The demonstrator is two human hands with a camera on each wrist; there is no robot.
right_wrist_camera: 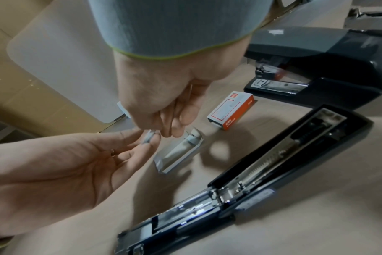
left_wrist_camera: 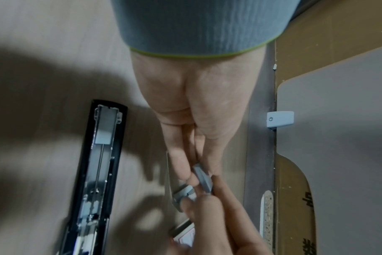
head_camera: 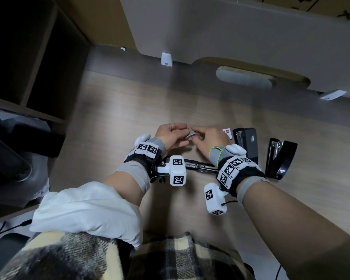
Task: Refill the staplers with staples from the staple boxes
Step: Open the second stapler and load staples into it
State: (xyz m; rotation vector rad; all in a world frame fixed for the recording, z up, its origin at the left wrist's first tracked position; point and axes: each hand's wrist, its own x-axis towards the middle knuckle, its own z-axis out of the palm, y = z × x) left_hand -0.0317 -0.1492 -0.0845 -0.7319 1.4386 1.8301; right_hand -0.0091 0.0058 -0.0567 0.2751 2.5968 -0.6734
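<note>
Grey staple strip (left_wrist_camera: 202,179) pinched between fingertips of left hand (head_camera: 171,138) and right hand (head_camera: 207,139) — both curled round it, above desk (head_camera: 129,110). Open inner tray (right_wrist_camera: 179,151) just below fingers; opened stapler (right_wrist_camera: 240,195) near wrists; orange-white staple box (right_wrist_camera: 231,110) and closed stapler (right_wrist_camera: 316,72) beyond right hand.

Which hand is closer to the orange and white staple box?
Right. The right hand hovers just beside the orange and white staple box; the left hand sits farther away, beyond the right.
</note>
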